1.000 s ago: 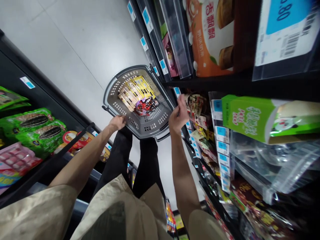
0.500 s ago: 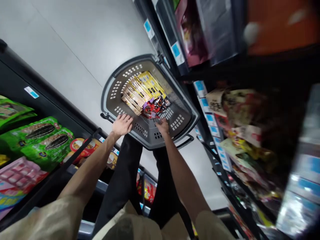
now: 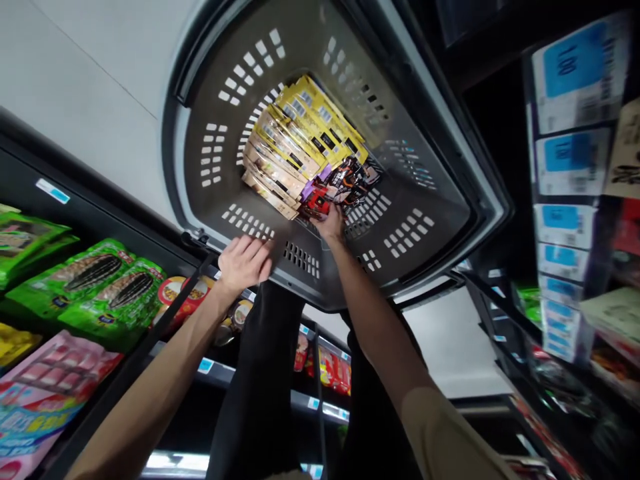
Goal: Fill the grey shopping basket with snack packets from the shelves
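Observation:
A dark grey shopping basket (image 3: 400, 200) with slotted walls is in front of my legs. My left hand (image 3: 245, 264) is closed over its near left rim, fingers bent inward. Deep inside the basket, my right hand (image 3: 330, 225) has its fingers curled at a small red snack packet (image 3: 316, 201); the fingertips are partly hidden. Beside that packet lie dark shiny packets (image 3: 350, 180) with orange marks. Overlapping rows of yellow packets (image 3: 320, 120) and beige packets (image 3: 273, 177) fill the basket's far left part.
At left, a shelf holds green seed bags (image 3: 95, 270) and a pink packet (image 3: 50, 387). A right-hand shelf carries blue-and-white price tags (image 3: 565, 160) close to the basket. Pale floor (image 3: 100, 40) shows at the upper left.
The basket appears larger and nearer. My right hand has moved from the near inner wall down to the red packets. My left hand stays on the rim.

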A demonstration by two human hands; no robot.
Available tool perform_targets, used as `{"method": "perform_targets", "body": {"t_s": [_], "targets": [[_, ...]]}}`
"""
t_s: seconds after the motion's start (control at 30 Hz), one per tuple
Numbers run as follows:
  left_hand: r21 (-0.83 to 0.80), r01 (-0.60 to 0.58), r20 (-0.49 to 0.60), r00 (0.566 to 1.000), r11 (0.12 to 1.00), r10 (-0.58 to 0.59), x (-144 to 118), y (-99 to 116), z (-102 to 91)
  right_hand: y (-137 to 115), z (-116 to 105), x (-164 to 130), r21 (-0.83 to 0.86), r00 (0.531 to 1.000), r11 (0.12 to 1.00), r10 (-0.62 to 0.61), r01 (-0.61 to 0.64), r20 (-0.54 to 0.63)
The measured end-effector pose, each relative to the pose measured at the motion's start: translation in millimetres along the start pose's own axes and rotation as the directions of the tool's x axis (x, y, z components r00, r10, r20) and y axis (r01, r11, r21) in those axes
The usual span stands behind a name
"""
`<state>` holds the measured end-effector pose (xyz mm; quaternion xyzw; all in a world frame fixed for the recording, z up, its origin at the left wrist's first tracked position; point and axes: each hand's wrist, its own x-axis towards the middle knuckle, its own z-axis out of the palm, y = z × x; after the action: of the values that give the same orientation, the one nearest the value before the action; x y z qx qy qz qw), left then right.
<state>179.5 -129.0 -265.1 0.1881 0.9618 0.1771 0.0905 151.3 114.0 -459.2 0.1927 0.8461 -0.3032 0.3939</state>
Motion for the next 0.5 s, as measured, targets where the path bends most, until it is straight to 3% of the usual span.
{"method": "perform_targets", "body": {"t_s": [0.17,0.37,0.5], "targets": [[-0.051,0.028,0.029,0.999,0.998,-0.027,0,0,-1.4,-3,-4,4,-0.071,0.994,0.997,0.024,-0.016,0.109],[-0.071,0.107,0.133,0.986,0.992,-0.096,-2,-1,-0.7,-6,-16,-11,-0.221,0.983,0.964,-0.121,0.150,0.142],[-0.055,0.142,0.228,0.965,0.988,-0.126,2,2,-3.3,-14,-27,-26,-0.287,0.988,0.955,-0.041,0.082,0.147]]}}
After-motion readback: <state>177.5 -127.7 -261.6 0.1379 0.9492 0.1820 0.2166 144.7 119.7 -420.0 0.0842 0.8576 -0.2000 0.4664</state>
